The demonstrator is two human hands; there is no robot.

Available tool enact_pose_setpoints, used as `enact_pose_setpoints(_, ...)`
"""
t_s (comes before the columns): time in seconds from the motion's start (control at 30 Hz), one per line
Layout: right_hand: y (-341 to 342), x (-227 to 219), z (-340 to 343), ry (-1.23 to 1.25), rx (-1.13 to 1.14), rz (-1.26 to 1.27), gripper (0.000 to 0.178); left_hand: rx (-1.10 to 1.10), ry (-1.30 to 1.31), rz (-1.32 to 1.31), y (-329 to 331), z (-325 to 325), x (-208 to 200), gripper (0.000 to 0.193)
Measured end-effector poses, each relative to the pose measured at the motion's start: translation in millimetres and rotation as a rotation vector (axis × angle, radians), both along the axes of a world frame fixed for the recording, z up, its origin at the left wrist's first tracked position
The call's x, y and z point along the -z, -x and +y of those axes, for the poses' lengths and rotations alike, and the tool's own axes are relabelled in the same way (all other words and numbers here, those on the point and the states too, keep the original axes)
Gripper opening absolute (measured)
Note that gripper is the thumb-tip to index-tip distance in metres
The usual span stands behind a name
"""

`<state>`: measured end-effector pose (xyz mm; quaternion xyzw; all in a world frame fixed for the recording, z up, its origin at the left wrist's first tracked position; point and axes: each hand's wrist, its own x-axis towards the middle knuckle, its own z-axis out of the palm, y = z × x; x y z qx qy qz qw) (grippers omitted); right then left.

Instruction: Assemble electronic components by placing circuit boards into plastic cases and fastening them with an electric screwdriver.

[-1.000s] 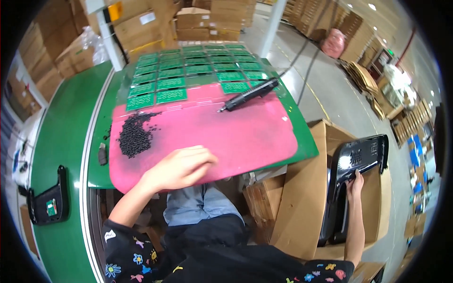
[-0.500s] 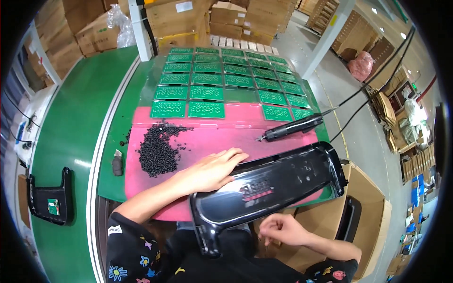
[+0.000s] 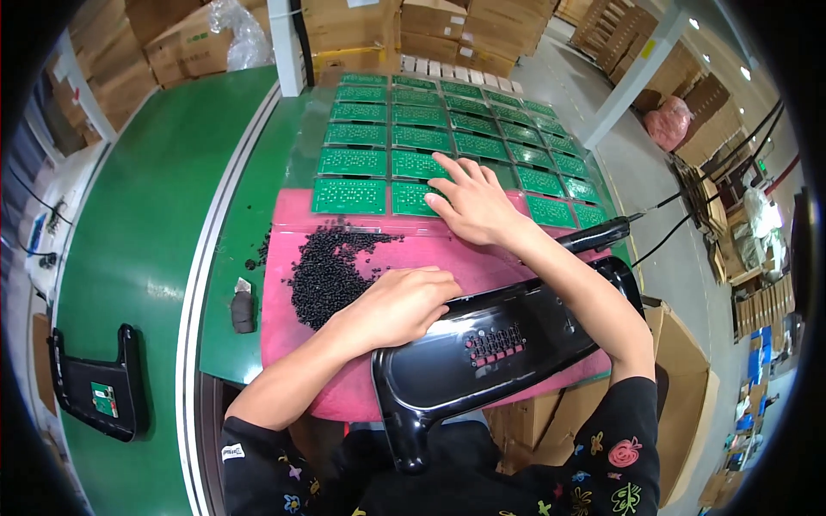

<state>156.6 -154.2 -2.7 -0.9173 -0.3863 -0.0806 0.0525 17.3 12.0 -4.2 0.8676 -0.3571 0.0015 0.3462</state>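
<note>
A glossy black plastic housing (image 3: 447, 370) with a small grid of slots lies tilted across the near edge of the pink mat (image 3: 413, 258). My left hand (image 3: 400, 305) grips its upper left edge, fingers curled over the rim. Rows of green circuit boards (image 3: 352, 162) lie on a clear sheet beyond the mat. Above the nearest rows my right hand (image 3: 477, 205) reaches out with fingers spread; its thumb and fingertips are at the right side of a board (image 3: 409, 199). Whether they touch it I cannot tell. My right forearm passes over the housing.
A heap of small black pieces (image 3: 331, 279) covers the mat's left. A black electric screwdriver (image 3: 602, 234) with a cable lies at the right. A dark wrapped tool (image 3: 243, 311) rests left of the mat. Another housing (image 3: 101, 387) sits far left; an open carton (image 3: 680, 387) stands right.
My right hand has moved from below the housing up and forward to the circuit boards. My left hand stays on the housing. The whole view has shifted slightly.
</note>
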Motion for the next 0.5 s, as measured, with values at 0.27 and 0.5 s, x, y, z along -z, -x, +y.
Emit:
enact_pose_setpoints(0.27,1,-17,-7,-0.349,-0.12,-0.198,0.04,-0.037,-0.026,-0.115,-5,10,2,0.027)
enact_pose_setpoints(0.5,74,-74,-46,-0.672,-0.153,0.133,0.035,-0.454,0.07,-0.522,1,10,-35,0.078)
